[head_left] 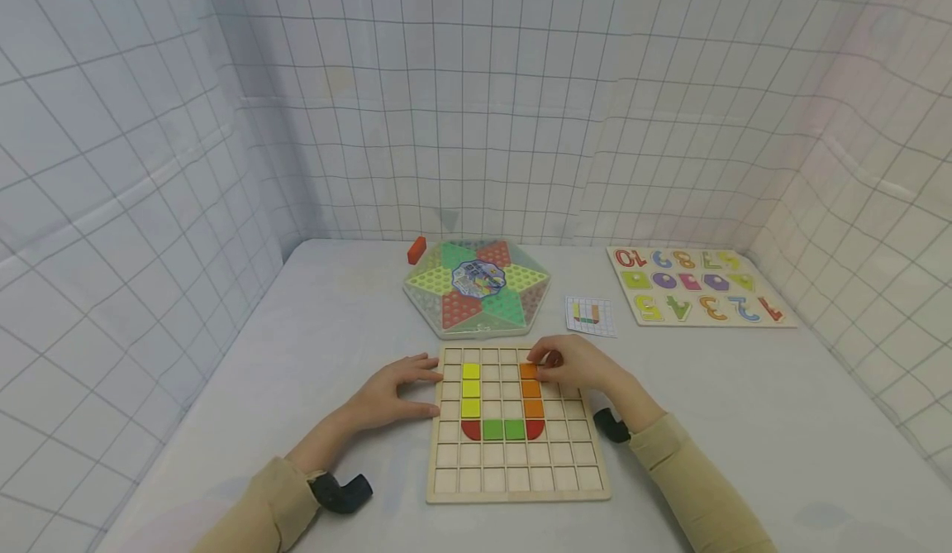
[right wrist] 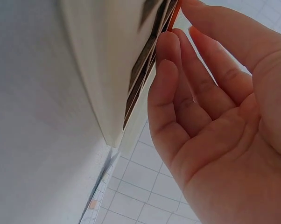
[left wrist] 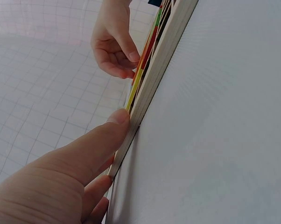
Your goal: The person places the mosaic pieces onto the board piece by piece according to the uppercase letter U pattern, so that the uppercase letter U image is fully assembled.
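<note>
A wooden grid board [head_left: 506,496] lies flat on the table, bearing a U of coloured tiles. Yellow square tiles [head_left: 471,388] form its left side and orange ones [head_left: 531,389] its right. Two green squares [head_left: 503,430] lie along the bottom between two red rounded corner pieces [head_left: 471,430]. My right hand [head_left: 576,361] pinches the topmost orange square tile [head_left: 527,370] between thumb and finger, at its cell. Beside the board, my left hand [head_left: 394,389] touches the left edge with extended fingers; in the left wrist view its thumb [left wrist: 118,116] rests against the rim.
Behind the board lies a hexagonal Chinese checkers board [head_left: 478,321], with a small red-orange block [head_left: 416,250] at its upper left. A card with a coloured U pattern [head_left: 590,316] lies right of it. A number puzzle board [head_left: 699,282] sits at the back right.
</note>
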Motion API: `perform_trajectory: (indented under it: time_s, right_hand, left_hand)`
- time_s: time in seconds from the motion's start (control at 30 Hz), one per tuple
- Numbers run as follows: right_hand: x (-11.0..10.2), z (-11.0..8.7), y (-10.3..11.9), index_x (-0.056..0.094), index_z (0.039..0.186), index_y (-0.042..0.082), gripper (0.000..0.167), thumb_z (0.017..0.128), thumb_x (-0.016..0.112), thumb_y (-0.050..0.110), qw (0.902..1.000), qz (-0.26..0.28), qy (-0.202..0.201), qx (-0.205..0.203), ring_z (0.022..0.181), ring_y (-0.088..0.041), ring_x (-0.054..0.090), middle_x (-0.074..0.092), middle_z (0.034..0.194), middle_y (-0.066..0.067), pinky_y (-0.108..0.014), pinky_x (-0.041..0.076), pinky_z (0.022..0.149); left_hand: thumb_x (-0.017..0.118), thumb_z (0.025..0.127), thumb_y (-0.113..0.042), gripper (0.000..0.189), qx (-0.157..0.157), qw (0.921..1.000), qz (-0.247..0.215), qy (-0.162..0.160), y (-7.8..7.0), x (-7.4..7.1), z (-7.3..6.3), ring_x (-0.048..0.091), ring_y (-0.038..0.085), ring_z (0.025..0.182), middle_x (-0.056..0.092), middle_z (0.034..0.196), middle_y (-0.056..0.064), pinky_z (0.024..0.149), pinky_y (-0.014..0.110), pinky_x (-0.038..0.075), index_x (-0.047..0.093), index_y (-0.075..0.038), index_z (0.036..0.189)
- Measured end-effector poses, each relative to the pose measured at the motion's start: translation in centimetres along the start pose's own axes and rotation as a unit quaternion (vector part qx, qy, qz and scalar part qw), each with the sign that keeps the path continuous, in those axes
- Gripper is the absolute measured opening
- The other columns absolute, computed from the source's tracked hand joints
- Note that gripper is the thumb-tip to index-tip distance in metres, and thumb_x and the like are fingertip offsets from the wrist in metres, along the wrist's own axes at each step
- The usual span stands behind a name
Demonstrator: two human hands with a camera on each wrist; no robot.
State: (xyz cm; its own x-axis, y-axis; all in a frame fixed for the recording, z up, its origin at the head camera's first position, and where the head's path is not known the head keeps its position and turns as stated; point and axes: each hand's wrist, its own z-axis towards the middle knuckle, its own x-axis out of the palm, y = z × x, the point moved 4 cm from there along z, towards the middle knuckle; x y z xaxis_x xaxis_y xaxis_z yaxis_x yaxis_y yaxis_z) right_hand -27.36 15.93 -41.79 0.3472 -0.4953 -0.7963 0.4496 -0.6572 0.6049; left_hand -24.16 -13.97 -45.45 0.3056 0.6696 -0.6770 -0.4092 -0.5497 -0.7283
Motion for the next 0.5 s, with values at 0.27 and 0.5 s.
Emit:
perform_trajectory:
  time_s: [0.27, 0.5]
  right_hand:
    - [-0.2, 0.0, -1.1, 0.066, 0.106, 0.015, 0.021, 0.087, 0.069, 0.024, 0.9996, 0.022, 0.013, -0.010, 0.085, -0.009, 0.059, 0.065, 0.099, 0.006, -0.028, 0.051, 0.077]
    - [-0.5, -0.7, -1.7, 0.065, 0.110, 0.011, 0.025, 0.089, 0.066, 0.026, 0.9982, 0.053, 0.023, -0.016, 0.089, -0.011, 0.059, 0.064, 0.101, 0.005, -0.029, 0.051, 0.082]
  left_hand:
    - [0.074, 0.076, -0.047, 0.053, -0.003, 1.0000, 0.001, 0.001, 0.1, 0.0, 0.0, 0.028, 0.029, 0.137, 0.046, 0.141, 0.000, 0.109, 0.056, 0.021, 0.065, -0.021, 0.120]
    - [0.075, 0.076, -0.045, 0.052, 0.002, 1.0000, 0.002, 0.002, -0.1, -0.1, 0.0, 0.029, 0.030, 0.137, 0.047, 0.140, 0.002, 0.109, 0.055, 0.021, 0.066, -0.018, 0.120]
